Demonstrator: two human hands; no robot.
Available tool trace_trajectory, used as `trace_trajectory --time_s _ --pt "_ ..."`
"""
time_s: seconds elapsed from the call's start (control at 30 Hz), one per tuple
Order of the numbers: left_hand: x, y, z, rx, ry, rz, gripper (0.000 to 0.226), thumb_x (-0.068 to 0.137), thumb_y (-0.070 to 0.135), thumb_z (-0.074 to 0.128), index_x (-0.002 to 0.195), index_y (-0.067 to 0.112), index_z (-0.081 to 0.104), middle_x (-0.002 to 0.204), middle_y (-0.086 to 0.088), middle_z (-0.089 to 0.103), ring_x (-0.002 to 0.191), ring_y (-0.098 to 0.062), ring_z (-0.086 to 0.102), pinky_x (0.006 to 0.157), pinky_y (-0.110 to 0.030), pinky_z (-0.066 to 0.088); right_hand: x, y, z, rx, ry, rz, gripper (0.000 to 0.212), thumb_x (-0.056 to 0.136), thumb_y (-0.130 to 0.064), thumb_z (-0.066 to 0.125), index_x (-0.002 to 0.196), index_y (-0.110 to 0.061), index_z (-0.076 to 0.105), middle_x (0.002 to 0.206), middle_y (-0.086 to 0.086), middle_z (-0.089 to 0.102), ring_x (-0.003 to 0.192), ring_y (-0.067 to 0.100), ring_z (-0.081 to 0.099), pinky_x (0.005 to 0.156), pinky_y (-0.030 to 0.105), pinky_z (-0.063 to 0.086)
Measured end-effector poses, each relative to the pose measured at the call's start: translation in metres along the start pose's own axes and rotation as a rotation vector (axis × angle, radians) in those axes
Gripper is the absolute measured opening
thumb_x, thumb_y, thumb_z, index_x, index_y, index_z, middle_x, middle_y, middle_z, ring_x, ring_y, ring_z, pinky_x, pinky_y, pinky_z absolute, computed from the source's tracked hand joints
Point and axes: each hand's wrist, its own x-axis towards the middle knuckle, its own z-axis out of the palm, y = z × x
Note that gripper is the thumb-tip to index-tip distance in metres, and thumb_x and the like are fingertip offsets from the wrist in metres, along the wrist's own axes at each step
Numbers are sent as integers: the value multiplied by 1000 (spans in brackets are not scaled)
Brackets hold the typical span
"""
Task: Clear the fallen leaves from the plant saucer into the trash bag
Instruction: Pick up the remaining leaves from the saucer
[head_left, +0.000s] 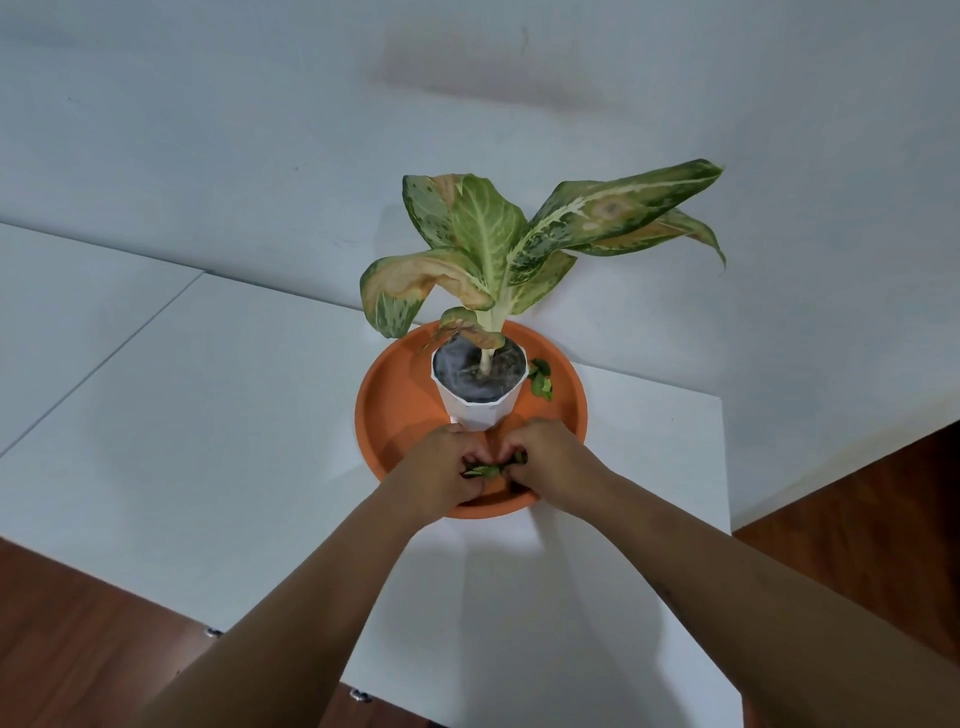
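Saucer (395, 415): orange, round and shallow, with a low raised rim; it lies flat on the white table (208, 415); a white pot (478, 410) stands in its middle
Front leaves (485, 471): a small green crumpled bunch; at the near side of the saucer; pinched between the curled fingers of the left hand (447, 462) and the right hand (550, 457)
Right leaves (541, 382): a few small green pieces; they lie loose on the saucer floor, just beside the pot

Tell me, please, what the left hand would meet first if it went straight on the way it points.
The white plant pot: the left hand, gripping fallen leaves, points at its base and looks nearly against it, though depth is unclear.
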Motion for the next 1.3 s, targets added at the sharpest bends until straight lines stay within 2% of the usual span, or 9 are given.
trace_trajectory --time_s 0.13,0.27,0.37,0.47,0.67,0.8,0.93,1.1,1.3 --pt "4 2 5 23 45 -48 14 78 10 73 92 10 75 88 -4 66 74 -10 51 60 -7 34 0 -3 1 0 8 23 10 81 -2 63 83 -4 73 83 6 71 77 19 64 70 23 49" --pt "7 4 7 -73 170 -117 10 79 6 71 85 9 78 85 -4 75 72 -10 59 66 -4 42 2 -4 -6 118 43 76 9 80 -1 67 84 -4 74 76 -5 65 68 8 57 56 3 38" --pt "9 3 0 -277 266 -120 11 74 2 74 80 10 78 78 -2 75 73 -13 67 73 -19 53 5 -7 -11 248 127 143 10 79 -5 71 87 -8 75 84 -2 70 74 9 61 63 7 43" --pt "9 -2 -9 -374 298 -119 15 73 -2 73 80 11 77 73 6 73 70 -6 67 71 -16 53 5 -8 -16 328 152 149 11 79 -6 72 88 -12 74 82 -7 68 77 8 63 63 4 44" --pt "5 -18 -17 -184 149 -191 16 80 5 72 94 10 76 88 0 71 81 -12 64 68 -4 44 2 -4 -19 2 -26 97 41 78 -15 75 118 -18 66 123 1 59 105 13 53 88 20 39" --pt "3 -18 -11 31 15 -110 47 76 17 78 121 17 64 116 -5 58 103 -19 55 86 -19 44 6 -7 -8 -196 -106 88 65 76 -18 77 136 -25 53 137 4 41 126 23 42 104 28 36" --pt "4 -14 -8 210 -5 -119 53 81 34 72 131 24 55 131 -6 45 123 -25 41 105 -35 41 5 -9 0 -150 -44 44 54 80 -17 73 131 -24 58 138 5 42 125 23 44 104 27 38" --pt "0 -20 -6 414 67 -90 51 83 48 65 130 33 56 132 -2 45 124 -28 33 105 -38 40 3 -10 5 -99 36 11 29 81 -14 70 110 -14 71 126 4 51 115 19 50 90 17 36" --pt "2 -22 -7 240 56 -41 24 88 15 63 108 19 74 115 -5 62 106 -24 57 91 -31 48 4 -13 10 -101 62 31 11 86 -8 62 92 -8 71 106 7 64 97 22 60 80 23 44"
